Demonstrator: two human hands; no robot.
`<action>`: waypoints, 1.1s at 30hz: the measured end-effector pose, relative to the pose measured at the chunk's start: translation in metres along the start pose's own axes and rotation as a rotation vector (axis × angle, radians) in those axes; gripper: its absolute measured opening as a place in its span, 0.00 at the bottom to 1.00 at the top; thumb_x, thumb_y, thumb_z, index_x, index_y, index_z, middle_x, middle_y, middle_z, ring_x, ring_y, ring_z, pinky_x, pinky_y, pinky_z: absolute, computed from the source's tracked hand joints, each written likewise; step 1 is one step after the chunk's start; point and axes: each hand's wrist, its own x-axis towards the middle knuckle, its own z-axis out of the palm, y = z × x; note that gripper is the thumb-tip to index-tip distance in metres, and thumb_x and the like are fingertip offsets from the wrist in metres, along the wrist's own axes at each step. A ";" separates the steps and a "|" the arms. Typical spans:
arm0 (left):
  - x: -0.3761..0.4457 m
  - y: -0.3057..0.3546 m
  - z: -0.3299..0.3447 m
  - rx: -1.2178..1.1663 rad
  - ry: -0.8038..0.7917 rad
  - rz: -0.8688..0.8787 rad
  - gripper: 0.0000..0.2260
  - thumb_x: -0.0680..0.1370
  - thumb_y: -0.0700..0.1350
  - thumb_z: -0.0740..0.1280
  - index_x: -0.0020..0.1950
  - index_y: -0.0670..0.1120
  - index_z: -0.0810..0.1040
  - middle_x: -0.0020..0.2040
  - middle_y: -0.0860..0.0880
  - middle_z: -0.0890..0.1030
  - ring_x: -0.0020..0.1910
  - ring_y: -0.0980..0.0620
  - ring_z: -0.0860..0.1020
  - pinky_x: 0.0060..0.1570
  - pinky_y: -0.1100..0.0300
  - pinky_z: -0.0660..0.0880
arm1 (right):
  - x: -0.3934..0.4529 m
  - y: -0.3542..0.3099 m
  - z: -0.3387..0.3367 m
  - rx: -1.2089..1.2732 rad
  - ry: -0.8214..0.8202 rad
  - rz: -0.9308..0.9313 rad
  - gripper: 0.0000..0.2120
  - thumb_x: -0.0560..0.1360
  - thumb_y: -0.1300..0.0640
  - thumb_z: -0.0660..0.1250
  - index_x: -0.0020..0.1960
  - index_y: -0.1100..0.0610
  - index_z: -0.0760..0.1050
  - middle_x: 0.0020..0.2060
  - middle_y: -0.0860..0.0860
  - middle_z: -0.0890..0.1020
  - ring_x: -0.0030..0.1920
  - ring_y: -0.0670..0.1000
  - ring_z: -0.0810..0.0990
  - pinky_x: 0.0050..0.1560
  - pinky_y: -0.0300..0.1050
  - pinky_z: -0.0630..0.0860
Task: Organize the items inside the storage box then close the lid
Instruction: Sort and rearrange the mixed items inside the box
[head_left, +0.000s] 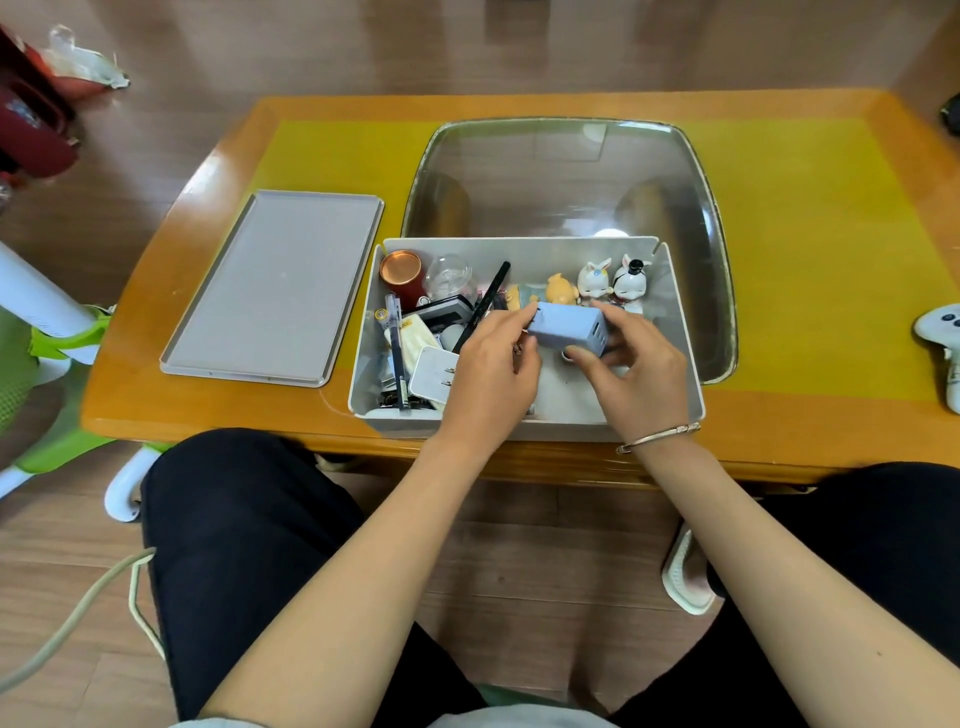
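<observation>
So we've got the pale blue blocky plastic charger (569, 328) held over the middle of the open grey storage box (680, 364), its long axis running left-right. Left hand (493, 369) pinches its left end, right hand (636, 371) cups its right end. Bare floor sits right below, grey flat lid (270, 286) waits left.

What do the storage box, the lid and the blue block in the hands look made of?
Storage box: likely matte grey plastic, thin moulded walls. Lid: same matte grey, raised rim. Blue block: smooth matte plastic, apparently a charger with port slots.
</observation>
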 end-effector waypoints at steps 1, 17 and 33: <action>0.000 0.000 0.001 -0.006 -0.048 0.018 0.19 0.76 0.36 0.65 0.67 0.39 0.73 0.58 0.43 0.77 0.57 0.49 0.75 0.59 0.64 0.69 | 0.000 0.000 0.000 0.015 0.012 0.035 0.21 0.71 0.59 0.73 0.61 0.62 0.75 0.50 0.56 0.80 0.42 0.47 0.75 0.41 0.22 0.70; 0.007 -0.003 -0.001 -0.180 -0.238 -0.148 0.15 0.82 0.49 0.60 0.66 0.45 0.72 0.50 0.50 0.79 0.47 0.54 0.77 0.44 0.59 0.72 | 0.003 0.001 0.001 0.119 -0.260 -0.028 0.36 0.69 0.61 0.74 0.73 0.52 0.61 0.59 0.50 0.73 0.46 0.45 0.80 0.44 0.31 0.78; 0.006 -0.009 0.000 -0.079 -0.380 0.066 0.32 0.74 0.44 0.71 0.76 0.50 0.61 0.71 0.52 0.68 0.67 0.52 0.66 0.63 0.65 0.60 | 0.008 0.007 -0.020 0.205 -0.457 0.187 0.36 0.71 0.61 0.71 0.74 0.51 0.58 0.60 0.50 0.72 0.53 0.46 0.77 0.45 0.32 0.77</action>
